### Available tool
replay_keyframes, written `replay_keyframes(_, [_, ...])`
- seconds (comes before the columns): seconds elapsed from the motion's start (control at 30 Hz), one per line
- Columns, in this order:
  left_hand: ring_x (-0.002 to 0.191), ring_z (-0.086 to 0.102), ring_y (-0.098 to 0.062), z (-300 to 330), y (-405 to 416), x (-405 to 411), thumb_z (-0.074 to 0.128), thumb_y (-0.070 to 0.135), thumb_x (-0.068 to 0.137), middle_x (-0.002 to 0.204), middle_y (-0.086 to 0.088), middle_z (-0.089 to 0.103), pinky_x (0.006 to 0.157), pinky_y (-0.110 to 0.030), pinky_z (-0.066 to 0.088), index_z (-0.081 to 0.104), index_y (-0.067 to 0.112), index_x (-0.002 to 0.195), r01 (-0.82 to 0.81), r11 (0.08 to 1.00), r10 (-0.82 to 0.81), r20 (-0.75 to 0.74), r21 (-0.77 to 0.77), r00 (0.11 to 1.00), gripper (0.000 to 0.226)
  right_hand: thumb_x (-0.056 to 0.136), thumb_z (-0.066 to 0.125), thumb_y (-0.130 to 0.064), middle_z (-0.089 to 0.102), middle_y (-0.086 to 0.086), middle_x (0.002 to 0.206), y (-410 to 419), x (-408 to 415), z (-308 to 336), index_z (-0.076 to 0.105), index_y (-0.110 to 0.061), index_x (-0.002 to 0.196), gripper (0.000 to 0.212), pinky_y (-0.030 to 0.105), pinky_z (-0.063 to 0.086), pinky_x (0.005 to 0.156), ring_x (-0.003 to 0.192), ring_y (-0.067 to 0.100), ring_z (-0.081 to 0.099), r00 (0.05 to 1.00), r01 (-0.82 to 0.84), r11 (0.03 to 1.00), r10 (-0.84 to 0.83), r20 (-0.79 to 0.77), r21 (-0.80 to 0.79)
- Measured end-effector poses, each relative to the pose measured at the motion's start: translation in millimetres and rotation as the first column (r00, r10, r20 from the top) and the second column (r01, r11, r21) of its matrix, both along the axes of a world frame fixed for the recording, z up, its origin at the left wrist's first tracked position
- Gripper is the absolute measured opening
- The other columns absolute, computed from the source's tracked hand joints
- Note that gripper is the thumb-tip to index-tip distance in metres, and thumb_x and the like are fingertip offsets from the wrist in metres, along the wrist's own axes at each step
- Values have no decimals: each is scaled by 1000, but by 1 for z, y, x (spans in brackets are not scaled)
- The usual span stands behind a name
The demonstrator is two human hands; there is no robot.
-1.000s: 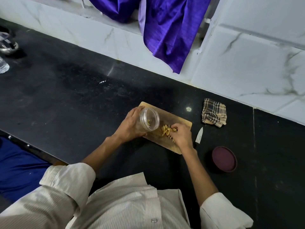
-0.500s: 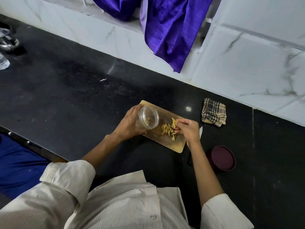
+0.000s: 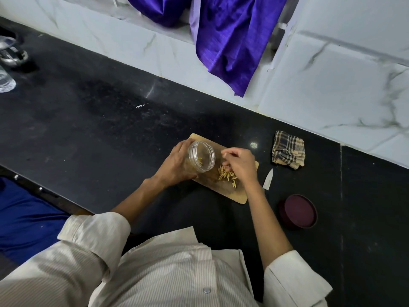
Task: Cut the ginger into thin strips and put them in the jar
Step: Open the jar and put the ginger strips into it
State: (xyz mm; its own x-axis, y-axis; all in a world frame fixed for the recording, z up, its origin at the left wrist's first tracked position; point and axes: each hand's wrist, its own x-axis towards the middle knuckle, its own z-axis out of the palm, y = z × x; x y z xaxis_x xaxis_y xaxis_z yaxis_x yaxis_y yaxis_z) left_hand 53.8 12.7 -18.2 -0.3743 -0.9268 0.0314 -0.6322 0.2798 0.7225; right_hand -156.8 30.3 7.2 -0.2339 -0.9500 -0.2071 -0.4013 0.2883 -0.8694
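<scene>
Left hand: your left hand (image 3: 174,167) gripped the clear round plastic jar (image 3: 201,156), its fingers curled round the ribbed wall, the jar tipped on its side with its mouth toward your other hand.
Jar contents: a few pale yellow ginger strips (image 3: 200,161) lay inside against the lower wall.
Right hand: your right hand (image 3: 240,165) hovered over the board just beside the jar mouth, its fingers (image 3: 228,154) bunched and curled; I could not tell whether they pinched any strips.
Cut ginger: a loose heap of thin, fibrous yellow ginger slivers (image 3: 228,175) lay on the board, partly under your right hand.
Board: the small rectangular wooden cutting board (image 3: 241,197), smooth with rounded corners, sat on the speckled black stone worktop (image 3: 99,129).
Knife: the pointed pale blade of a small knife (image 3: 268,179) showed just right of the board, its handle hidden by your forearm.
Lid: a round maroon plastic lid (image 3: 298,212) lay flat on the worktop, apart from the board.
Cloth: a folded, checked brown-and-cream cloth (image 3: 287,150) sat near the white marbled wall tiles (image 3: 332,89).
</scene>
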Motion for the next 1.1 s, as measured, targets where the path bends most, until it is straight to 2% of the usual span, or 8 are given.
replay_keyframes(0.13, [134,31,-18,-1,-1,1,89,22,60,146,-1,31,102,-27,31,25,19,145,-6,1000,6,-7,4,1000,107,94,64,-20,71,3,111,8,-27,-28,74,-14,109,19,37,54,91,101,19,67,951,-10,994,43,-306,111])
replay_keyframes(0.3, [134,31,-18,1,1,-3,89,22,60,145,-1,32,101,-27,31,26,18,145,-19,1000,20,-27,12,999,105,88,68,-48,39,9,142,16,-16,-44,51,-26,138,58,44,47,100,125,29,49,886,-91,962,197,-419,259])
replay_keyframes(0.43, [134,32,-18,2,2,-2,88,20,61,145,-2,32,101,-26,31,26,17,145,-14,1000,14,-21,14,1000,104,91,66,-41,40,6,133,17,2,-43,50,-27,139,52,37,49,92,116,26,55,774,-166,957,275,-571,237])
replay_keyframes(0.53, [134,32,-18,2,1,-2,88,21,61,145,-1,32,101,-28,32,27,18,144,-15,1000,15,-19,19,1000,103,95,64,-24,48,6,128,16,2,-42,58,-21,133,39,32,49,87,108,23,60,768,-182,965,259,-586,188])
replay_keyframes(0.7, [134,32,-17,-1,1,-1,88,22,60,145,1,32,100,-27,32,27,21,144,-24,1000,25,-17,11,1000,104,90,68,-7,66,6,114,9,-10,-46,73,-12,111,22,32,50,94,103,20,63,867,-123,989,150,-476,87])
replay_keyframes(0.83, [135,32,-18,-3,0,-2,89,22,59,146,0,32,101,-28,32,26,20,144,-28,1000,28,-3,12,1000,106,91,66,-3,69,-2,94,12,-17,-37,75,-11,101,16,35,58,77,78,17,67,979,17,999,-10,-204,32])
replay_keyframes(0.97, [135,31,-20,-2,0,-2,90,21,58,146,-1,31,102,-30,32,25,18,145,-27,999,26,8,18,1000,108,91,67,-3,72,2,82,7,-23,-25,75,-9,97,12,25,57,57,53,12,63,987,143,989,-145,71,30])
replay_keyframes(1.1, [135,31,-21,-1,0,-2,89,22,59,146,-2,30,104,-32,32,24,19,145,-22,1000,22,9,23,1000,108,90,69,-4,73,6,86,0,-11,-7,74,-7,102,14,24,57,58,64,12,67,953,166,986,-166,252,22])
